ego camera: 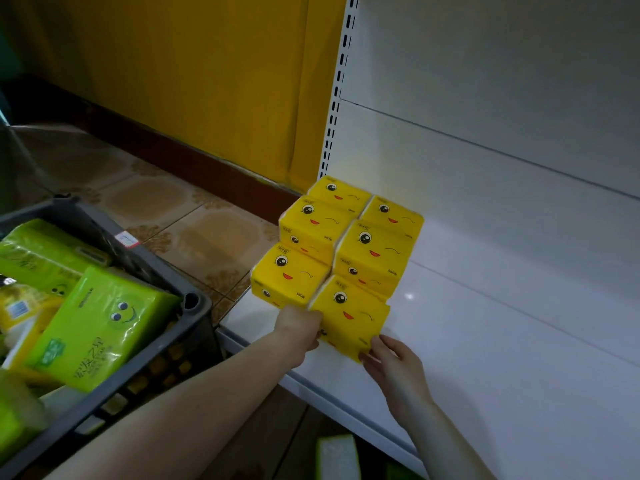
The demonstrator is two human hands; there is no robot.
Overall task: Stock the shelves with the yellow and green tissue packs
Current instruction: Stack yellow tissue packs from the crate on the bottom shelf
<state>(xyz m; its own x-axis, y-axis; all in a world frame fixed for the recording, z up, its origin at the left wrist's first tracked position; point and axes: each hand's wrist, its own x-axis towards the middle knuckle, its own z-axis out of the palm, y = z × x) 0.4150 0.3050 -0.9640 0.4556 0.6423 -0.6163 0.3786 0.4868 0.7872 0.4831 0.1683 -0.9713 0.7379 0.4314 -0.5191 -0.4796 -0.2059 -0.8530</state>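
The yellow tissue packs (375, 251) carry "580" (Chinese print on the green pack (100, 327) is too blurred).

Both forearms reach forward, left grip (300, 329) and right grip (393, 362) clasping a yellow pack (349, 317) between them.

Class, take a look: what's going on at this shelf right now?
A person is stocking a white shelf. Both hands hold one yellow tissue pack at the front of the yellow packs already stacked there: the left hand grips its left side, the right hand pinches its lower right corner. Green packs wait in a grey crate beside the shelf.
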